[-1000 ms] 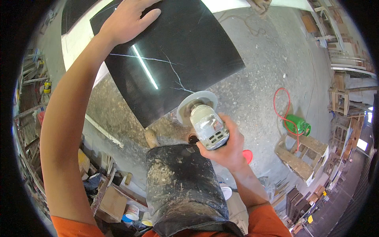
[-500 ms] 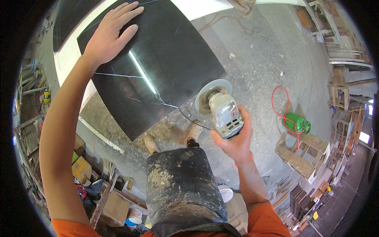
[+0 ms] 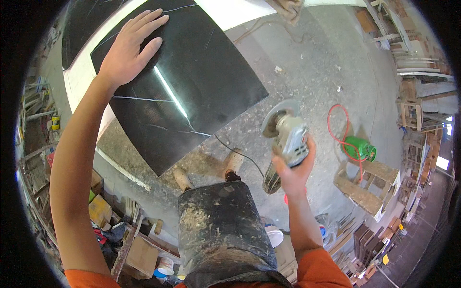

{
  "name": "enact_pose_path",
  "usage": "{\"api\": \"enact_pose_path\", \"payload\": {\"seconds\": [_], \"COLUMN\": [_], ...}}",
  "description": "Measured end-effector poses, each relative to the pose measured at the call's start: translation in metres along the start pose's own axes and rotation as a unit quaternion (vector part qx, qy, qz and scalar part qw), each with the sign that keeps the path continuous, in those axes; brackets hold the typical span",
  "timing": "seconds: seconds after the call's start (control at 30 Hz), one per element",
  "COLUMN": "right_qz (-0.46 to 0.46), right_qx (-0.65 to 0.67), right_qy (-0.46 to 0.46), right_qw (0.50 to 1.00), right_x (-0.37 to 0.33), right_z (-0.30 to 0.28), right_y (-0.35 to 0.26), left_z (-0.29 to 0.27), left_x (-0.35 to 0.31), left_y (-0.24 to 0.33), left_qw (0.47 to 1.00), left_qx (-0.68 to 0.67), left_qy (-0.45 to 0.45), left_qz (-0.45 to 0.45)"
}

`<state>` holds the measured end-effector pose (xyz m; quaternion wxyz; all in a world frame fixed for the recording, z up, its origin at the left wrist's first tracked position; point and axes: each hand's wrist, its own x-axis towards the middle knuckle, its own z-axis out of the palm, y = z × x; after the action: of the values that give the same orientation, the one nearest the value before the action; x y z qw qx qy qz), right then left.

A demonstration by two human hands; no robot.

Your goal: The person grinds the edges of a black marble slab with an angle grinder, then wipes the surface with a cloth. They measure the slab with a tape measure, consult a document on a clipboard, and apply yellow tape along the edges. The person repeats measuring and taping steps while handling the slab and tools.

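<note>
A glossy black slab [image 3: 211,91] with thin white veins lies in front of me, a bright strip of light mirrored on it. My left hand [image 3: 127,53] rests flat on its far left part, fingers stretched out. In my right hand [image 3: 297,165] is an angle grinder [image 3: 290,139] with a pale round disc [image 3: 276,115]. The disc is apart from the slab, off its right corner. From the grinder a dark cord [image 3: 242,152] runs toward the slab's near edge. Whether the disc is spinning cannot be told.
On the right stand a green gas cylinder [image 3: 357,148] with a red hose [image 3: 331,125] and a dusty wooden stool [image 3: 370,185]. Boxes and scraps [image 3: 141,254] crowd the lower left. A white bucket [image 3: 273,235] is beside my dusty black apron [image 3: 221,216]. Frames and boards line the right wall.
My right hand has moved the grinder to the right, away from the slab's corner, and tilted it. My left hand stays flat on the slab; the view has shifted slightly.
</note>
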<state>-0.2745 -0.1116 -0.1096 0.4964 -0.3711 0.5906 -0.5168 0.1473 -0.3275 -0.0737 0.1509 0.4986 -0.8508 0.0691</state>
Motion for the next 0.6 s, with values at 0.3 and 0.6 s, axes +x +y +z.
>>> {"api": "enact_pose_path", "payload": {"seconds": [0.3,0.6], "right_qz": [-0.268,-0.286], "right_qx": [-0.345,-0.339], "right_qy": [-0.280,-0.318], "right_qw": [0.854,0.838], "right_x": [-0.063,-0.075], "right_z": [0.049,0.081], "right_y": [-0.006,-0.009], "left_z": [-0.029,-0.022], "left_x": [0.010,0.009], "left_y": [0.030,0.023], "left_qw": [0.992,0.994], "left_qx": [-0.081,-0.087], "left_qy": [-0.066,-0.040], "left_qz": [-0.075,-0.048]}}
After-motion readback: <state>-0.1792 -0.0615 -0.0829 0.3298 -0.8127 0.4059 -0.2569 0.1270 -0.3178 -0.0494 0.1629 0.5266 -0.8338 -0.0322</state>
